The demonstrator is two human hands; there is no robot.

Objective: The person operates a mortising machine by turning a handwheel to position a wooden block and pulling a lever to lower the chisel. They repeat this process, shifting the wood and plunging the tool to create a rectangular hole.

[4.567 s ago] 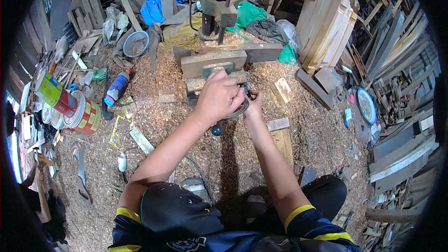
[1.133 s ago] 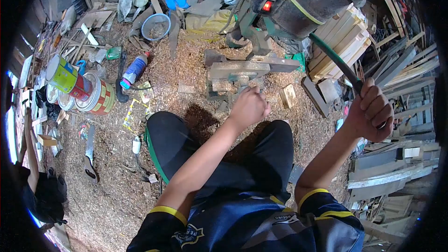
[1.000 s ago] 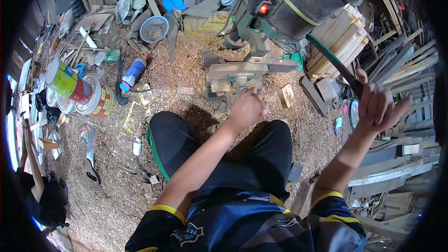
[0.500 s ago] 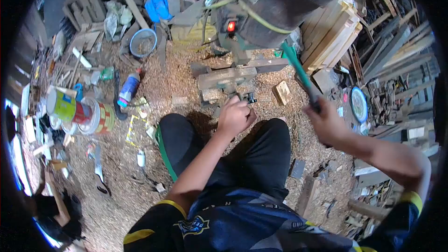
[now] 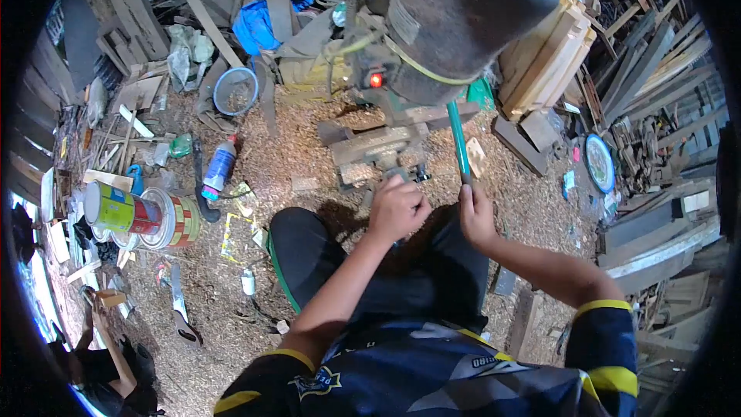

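Note:
My left hand (image 5: 397,210) is curled closed at the near side of a metal vise-like clamp (image 5: 378,150) covered with wood shavings. What its fingers hold, if anything, is hidden. My right hand (image 5: 478,216) is closed around the lower end of a long green stick-like tool (image 5: 458,139), which points away from me. The tool's far end reaches up towards a large dark machine housing (image 5: 455,31) with a lit red switch (image 5: 376,79). Just right of the tool lies a small light wood block (image 5: 477,158), partly covered by it.
Shavings cover the ground. Paint buckets (image 5: 174,220), a blue bottle (image 5: 219,168), a handsaw (image 5: 180,301) and a blue-rimmed basket (image 5: 235,91) are at left. Boards (image 5: 552,54) and a round blue-rimmed object (image 5: 599,164) are at right. Another person's arms (image 5: 112,344) hold wood at lower left.
My right hand has swung inward from the right, bringing the green tool close to my left hand and the clamp. My left hand stays near the clamp. The view has shifted slightly.

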